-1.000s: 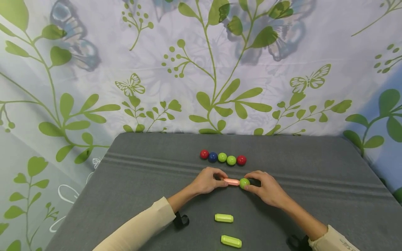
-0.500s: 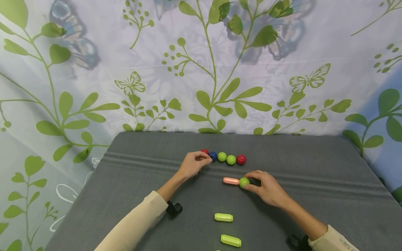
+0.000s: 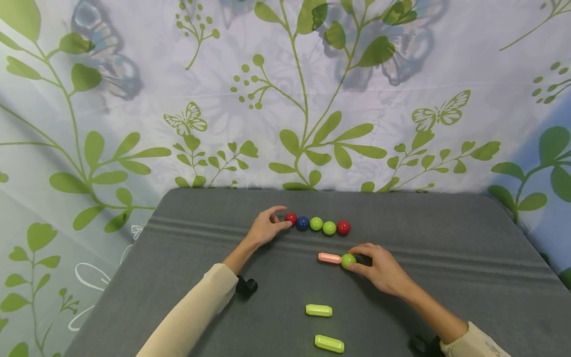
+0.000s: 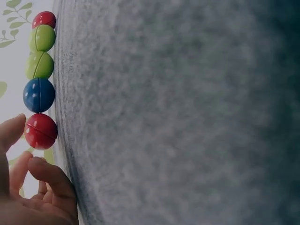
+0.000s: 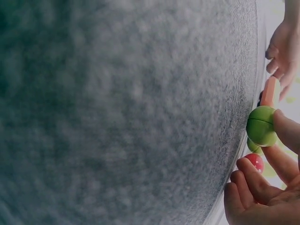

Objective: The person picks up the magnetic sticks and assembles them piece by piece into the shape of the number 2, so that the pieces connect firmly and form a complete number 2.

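Note:
On the grey cloth my left hand (image 3: 264, 228) reaches the left end of a row of balls. Its thumb (image 4: 13, 131) lies right beside the red ball (image 4: 41, 131), and its other fingers are spread loosely, a gap short of the ball in the left wrist view. After the red one come a blue ball (image 3: 303, 223), two lime green balls (image 3: 316, 223) and another red ball (image 3: 343, 227). Closer in, my right hand (image 3: 380, 268) pinches a green ball (image 5: 261, 125) between thumb and fingers. An orange ridged stick (image 3: 329, 258) lies end-on against that ball.
Two lime green ridged sticks (image 3: 318, 310) lie nearer the front of the cloth-covered table (image 3: 200, 213). Behind the table hangs a curtain (image 3: 223, 99) printed with leaves and butterflies. A black wrist camera (image 3: 247, 286) sits at my left sleeve.
My left hand has let go of the orange stick and moved back and left to the row's red end ball. My right hand stays on the green ball.

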Tool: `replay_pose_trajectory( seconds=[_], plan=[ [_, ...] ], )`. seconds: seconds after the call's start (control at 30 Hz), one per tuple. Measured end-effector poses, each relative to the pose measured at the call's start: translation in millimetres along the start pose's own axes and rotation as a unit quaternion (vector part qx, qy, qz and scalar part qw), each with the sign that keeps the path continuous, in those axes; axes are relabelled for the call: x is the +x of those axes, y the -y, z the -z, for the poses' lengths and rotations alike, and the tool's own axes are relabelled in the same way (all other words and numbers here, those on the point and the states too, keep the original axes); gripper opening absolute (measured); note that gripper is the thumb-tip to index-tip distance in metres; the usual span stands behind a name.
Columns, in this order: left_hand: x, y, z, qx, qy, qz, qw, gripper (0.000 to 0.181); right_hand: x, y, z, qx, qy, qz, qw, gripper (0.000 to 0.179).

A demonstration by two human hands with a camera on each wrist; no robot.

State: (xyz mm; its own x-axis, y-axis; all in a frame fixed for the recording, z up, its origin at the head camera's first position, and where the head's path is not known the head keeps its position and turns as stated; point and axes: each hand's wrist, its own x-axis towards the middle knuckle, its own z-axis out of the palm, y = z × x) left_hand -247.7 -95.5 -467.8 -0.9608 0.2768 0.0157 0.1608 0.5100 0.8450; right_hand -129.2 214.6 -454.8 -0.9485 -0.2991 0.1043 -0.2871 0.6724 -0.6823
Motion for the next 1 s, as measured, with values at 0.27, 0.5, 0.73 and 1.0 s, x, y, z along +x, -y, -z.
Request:
replay_pose_trajectory(
  seconds=[0.27, 0.5, 0.73, 1.0],
  plan=[
    [3.5, -0.3, -3.4, 0.091, -0.004, -0.012, 0.9958, 0.04, -0.4, -0.3, 0.1, 0.004, -0.001, 0.001, 1.0, 0.027],
    [1.3, 0.5, -2.8, 0.037, -0.001, 0.02, 0.9991, 0.039, -1.1, -1.4, 0.6, 0.0, 0.0, 0.001, 1.0, 0.028],
    [-1.7, 2.6, -0.7, 0.021, 0.003, 0.027, 0.9994, 0.037, -0.1, -1.4, 0.6, -0.001, 0.004, -0.002, 1.0, 0.028],
    [-11.6, -5.4, 3.8, 0.01, 0.039, 0.015, 0.9991, 0.034, 0.5, -0.9, 1.3, -0.001, 0.003, -0.001, 1.0, 0.028]
  ],
)
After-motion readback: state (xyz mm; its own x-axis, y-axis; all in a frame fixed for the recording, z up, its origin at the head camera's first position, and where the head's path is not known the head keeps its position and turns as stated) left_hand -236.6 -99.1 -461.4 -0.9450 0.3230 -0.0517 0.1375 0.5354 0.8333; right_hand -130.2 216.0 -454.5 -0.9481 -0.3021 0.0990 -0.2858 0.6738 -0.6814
